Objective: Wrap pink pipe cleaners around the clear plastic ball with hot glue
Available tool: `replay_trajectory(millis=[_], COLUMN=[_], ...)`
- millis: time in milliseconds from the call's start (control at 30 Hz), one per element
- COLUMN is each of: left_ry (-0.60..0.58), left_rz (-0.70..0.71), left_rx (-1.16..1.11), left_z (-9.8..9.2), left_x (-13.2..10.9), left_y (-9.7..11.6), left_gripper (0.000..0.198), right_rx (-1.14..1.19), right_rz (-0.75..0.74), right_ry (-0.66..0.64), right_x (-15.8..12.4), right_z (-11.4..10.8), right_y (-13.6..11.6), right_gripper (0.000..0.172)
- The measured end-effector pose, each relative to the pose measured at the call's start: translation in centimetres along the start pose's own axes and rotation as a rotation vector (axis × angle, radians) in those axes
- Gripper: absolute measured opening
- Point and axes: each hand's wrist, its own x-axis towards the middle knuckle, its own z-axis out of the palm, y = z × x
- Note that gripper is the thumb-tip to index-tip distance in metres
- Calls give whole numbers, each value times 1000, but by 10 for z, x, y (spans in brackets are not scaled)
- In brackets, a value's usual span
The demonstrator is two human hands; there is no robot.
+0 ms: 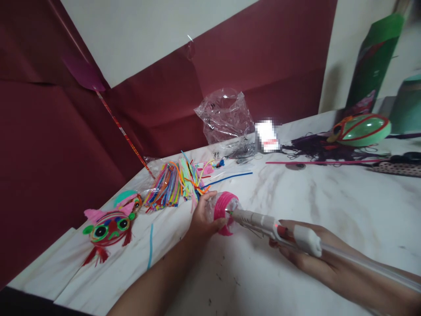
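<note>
The left hand is curled round a clear plastic container wrapped in pink bands, its thumb across the near side, just above the marbled table or on it; I cannot tell which. The right hand is closed around a glue gun, whose nozzle meets or nearly meets the bands. Colourful pipe cleaners lie just beyond the left hand.
</note>
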Motion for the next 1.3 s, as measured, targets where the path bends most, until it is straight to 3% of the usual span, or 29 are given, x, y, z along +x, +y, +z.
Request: replay_trajectory(millis=[100, 333, 667, 1300], left_ry=[21, 22, 19, 39], left_rz=[-5, 33, 57, 55], left_rx=[-11, -1, 6, 0], left_z=[0, 0, 4, 6], left_x=[0, 1, -1, -3], left_y=[-2, -3, 1, 4], left_gripper=[87, 86, 83, 83], right_rx=[63, 94, 95, 28], right_rz=[25, 60, 89, 51], right_ry=[-61, -36, -173, -161], right_x=[-1, -2, 0, 0], right_z=[0, 1, -2, -4], right_y=[0, -2, 1, 2], right_gripper=[18, 21, 22, 19])
